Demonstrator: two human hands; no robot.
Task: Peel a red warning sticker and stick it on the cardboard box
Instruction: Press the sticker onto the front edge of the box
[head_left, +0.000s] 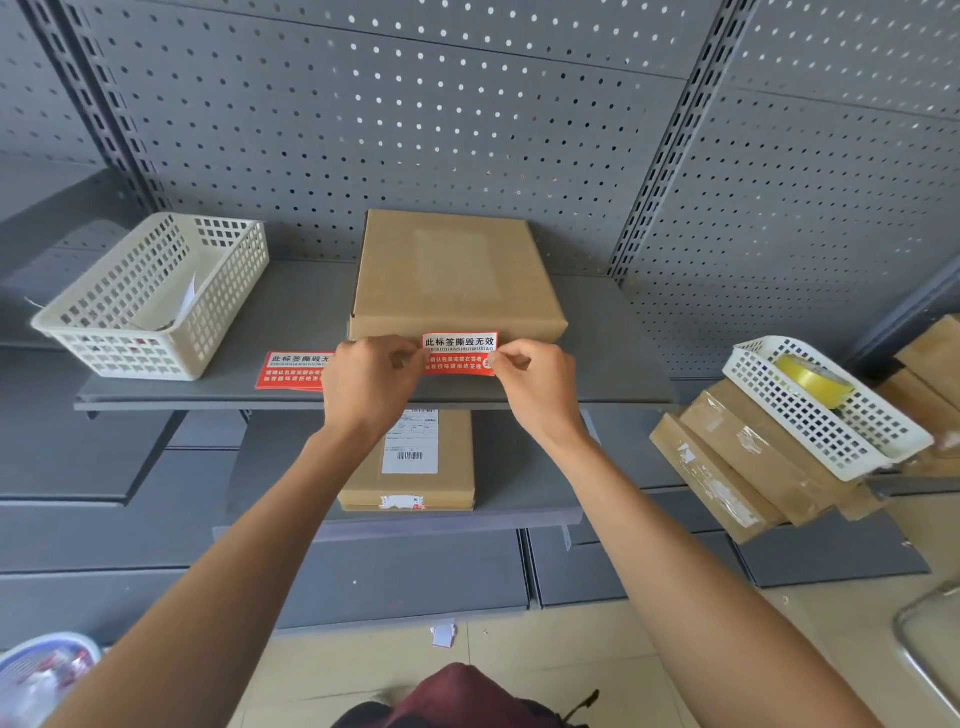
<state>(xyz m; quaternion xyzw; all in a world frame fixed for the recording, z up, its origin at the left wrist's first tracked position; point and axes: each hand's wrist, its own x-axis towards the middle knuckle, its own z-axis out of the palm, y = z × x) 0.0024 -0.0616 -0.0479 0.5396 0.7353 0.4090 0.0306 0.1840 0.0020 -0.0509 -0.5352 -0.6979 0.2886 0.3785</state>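
Note:
A flat brown cardboard box (452, 275) lies on the grey shelf (291, 312) in front of me. Both hands hold a red warning sticker (460, 353) with white and black print just below the box's front edge. My left hand (371, 384) pinches the sticker's left end. My right hand (535, 387) pinches its right end. Whether the sticker touches the box front I cannot tell. A second red sticker (291, 371) lies flat on the shelf, left of my left hand.
A white plastic basket (150, 296) stands at the shelf's left. On a lower shelf lies another cardboard box (415, 462) with a shipping label. At right, stacked cardboard boxes (737, 462) carry a white basket (826, 405) holding a yellow tape roll (810, 382).

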